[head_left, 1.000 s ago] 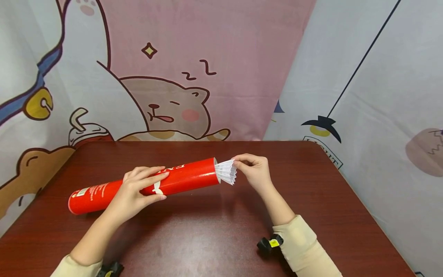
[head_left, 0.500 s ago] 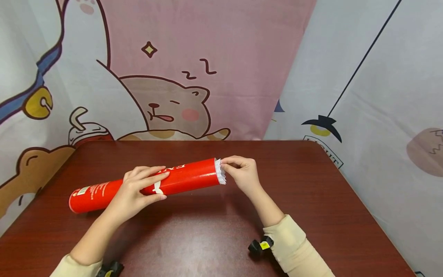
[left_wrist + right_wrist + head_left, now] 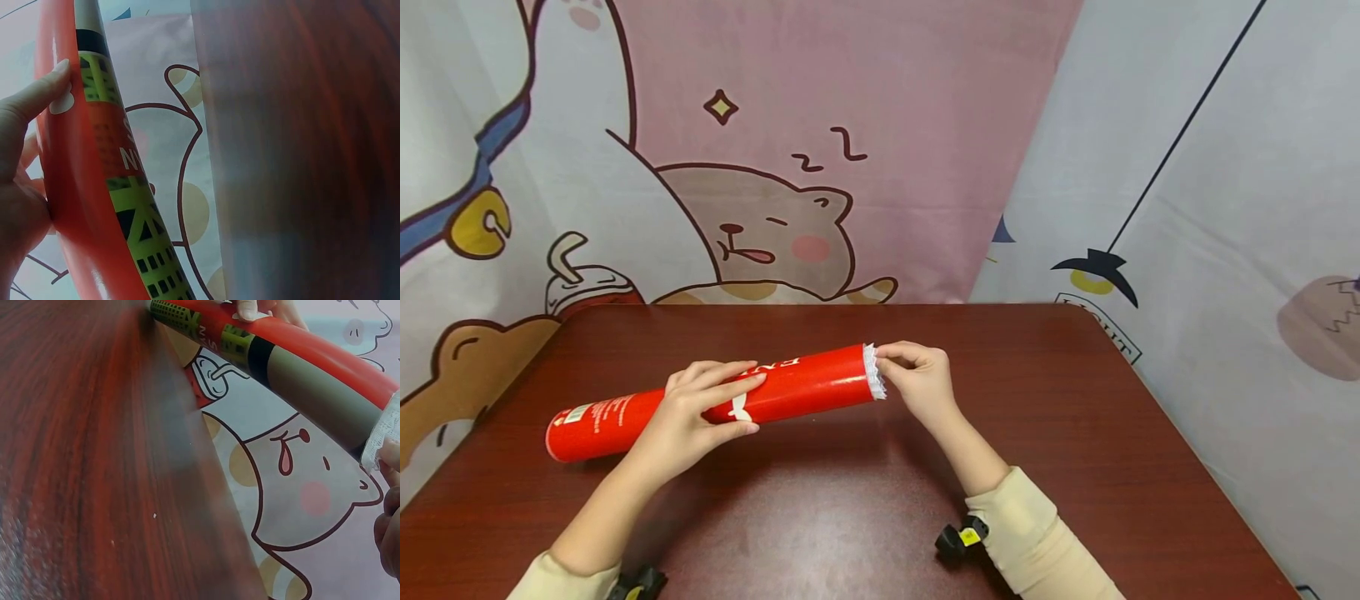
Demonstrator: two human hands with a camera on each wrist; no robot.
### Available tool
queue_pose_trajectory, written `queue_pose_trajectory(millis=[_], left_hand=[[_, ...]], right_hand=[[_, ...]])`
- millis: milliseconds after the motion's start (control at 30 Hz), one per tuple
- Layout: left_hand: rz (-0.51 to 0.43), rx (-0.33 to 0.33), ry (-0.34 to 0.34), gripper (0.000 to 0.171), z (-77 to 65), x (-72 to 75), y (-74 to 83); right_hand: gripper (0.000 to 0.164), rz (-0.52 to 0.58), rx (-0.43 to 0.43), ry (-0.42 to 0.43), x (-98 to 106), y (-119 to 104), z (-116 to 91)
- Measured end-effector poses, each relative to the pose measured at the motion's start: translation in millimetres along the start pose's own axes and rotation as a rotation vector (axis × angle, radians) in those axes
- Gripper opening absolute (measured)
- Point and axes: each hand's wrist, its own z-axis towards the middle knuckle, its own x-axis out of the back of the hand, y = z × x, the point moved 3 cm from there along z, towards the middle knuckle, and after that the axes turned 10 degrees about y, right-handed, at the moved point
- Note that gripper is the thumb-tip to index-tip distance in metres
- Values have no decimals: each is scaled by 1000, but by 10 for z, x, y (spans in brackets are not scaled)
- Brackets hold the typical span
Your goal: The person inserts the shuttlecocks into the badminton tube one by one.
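A long red shuttlecock tube lies slanted across my view, its right end raised above its left. My left hand grips it around the middle, thumb below and fingers over the top. From the tube's right mouth only the white feathered rim of a shuttlecock sticks out. My right hand pinches that rim between thumb and fingertips. In the right wrist view the shuttlecock's netted skirt shows at the tube's end, by the fingers. The shuttlecock's head is hidden inside the tube.
Beneath the tube is a dark red-brown wooden table. A cartoon-printed cloth hangs behind it and along the sides. Black wrist cameras sit at both cuffs, the right one low over the table.
My right hand has moved left, and the shuttlecock has slid into the tube until only its rim shows. My left hand and the tube have hardly moved.
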Motion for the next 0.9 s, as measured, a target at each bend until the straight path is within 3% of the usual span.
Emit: queue_pose_trajectory(millis=[333,533,900], left_hand=[[-7,-2,-6,74,-6,-14,21],[-8,-3,-13,59,0,-17,22],[-6,5,-24,64,4,-19,25]], right_hand=[[10,-12,-9,-1,-66,-53,-60],[10,-19,-24,-22,-122,-51,-109],[11,-10,-24,-29,-142,66,-128]])
